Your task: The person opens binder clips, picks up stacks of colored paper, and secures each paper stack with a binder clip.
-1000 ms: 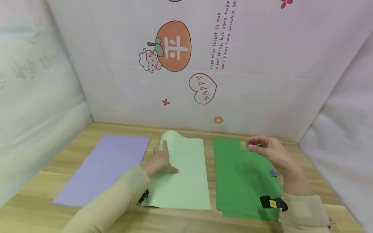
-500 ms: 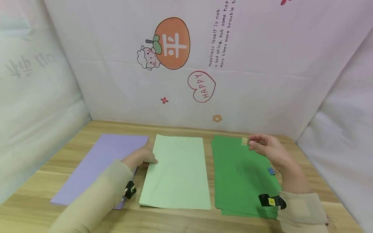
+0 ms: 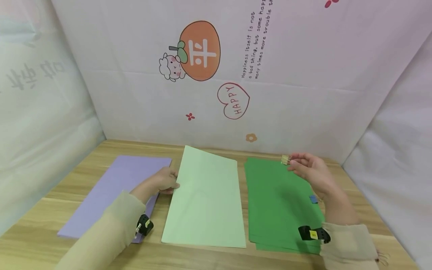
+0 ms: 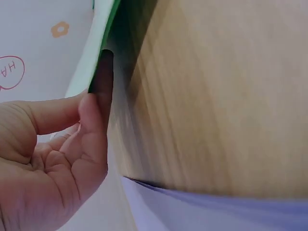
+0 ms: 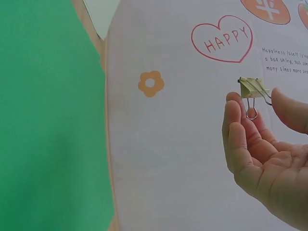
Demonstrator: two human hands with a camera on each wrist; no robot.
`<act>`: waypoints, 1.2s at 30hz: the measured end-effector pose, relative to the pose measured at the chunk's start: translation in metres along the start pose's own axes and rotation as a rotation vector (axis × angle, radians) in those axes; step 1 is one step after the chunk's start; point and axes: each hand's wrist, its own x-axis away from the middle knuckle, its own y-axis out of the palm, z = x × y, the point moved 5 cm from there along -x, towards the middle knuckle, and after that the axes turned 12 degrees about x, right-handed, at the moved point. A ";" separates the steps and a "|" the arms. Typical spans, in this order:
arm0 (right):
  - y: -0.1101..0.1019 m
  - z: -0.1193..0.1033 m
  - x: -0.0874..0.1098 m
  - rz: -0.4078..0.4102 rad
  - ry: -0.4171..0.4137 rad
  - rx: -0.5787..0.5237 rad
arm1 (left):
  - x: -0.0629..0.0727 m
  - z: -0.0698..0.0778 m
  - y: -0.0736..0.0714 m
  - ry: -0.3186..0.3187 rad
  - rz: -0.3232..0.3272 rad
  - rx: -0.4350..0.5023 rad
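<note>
My left hand (image 3: pixel 164 180) pinches the left edge of the light green paper (image 3: pixel 207 198), thumb on top and fingers beneath. The sheets' left side is raised off the table, as the left wrist view shows, with the far left corner highest. My right hand (image 3: pixel 312 170) holds a yellow binder clip (image 5: pixel 252 88) by its wire handles, between thumb and fingers. That hand hovers above the far right part of the dark green paper stack (image 3: pixel 280 202). In the right wrist view the clip is seen in front of the white backdrop.
Purple paper (image 3: pixel 114 191) lies at the left, partly under my left forearm. A small blue clip (image 3: pixel 313 199) sits by the right edge of the dark green stack. Behind the wooden table (image 3: pixel 202 258) rises a white printed cloth (image 3: pixel 152 112).
My left hand has gone from lying on the light green paper to gripping its left edge, and has lifted that side. The right hand stays nearly in place with the clip, which has tilted slightly.
</note>
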 end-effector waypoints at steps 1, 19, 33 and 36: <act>-0.001 0.001 0.000 0.009 0.002 -0.014 | 0.000 0.001 0.001 0.013 -0.007 0.003; -0.006 0.002 0.000 0.054 -0.019 -0.398 | 0.019 0.003 -0.008 0.126 -0.037 0.156; -0.002 -0.006 -0.002 0.032 -0.061 -0.515 | 0.031 0.019 -0.022 0.162 0.056 0.213; 0.001 -0.008 -0.002 0.026 -0.059 -0.555 | 0.033 0.020 -0.026 0.166 0.078 0.205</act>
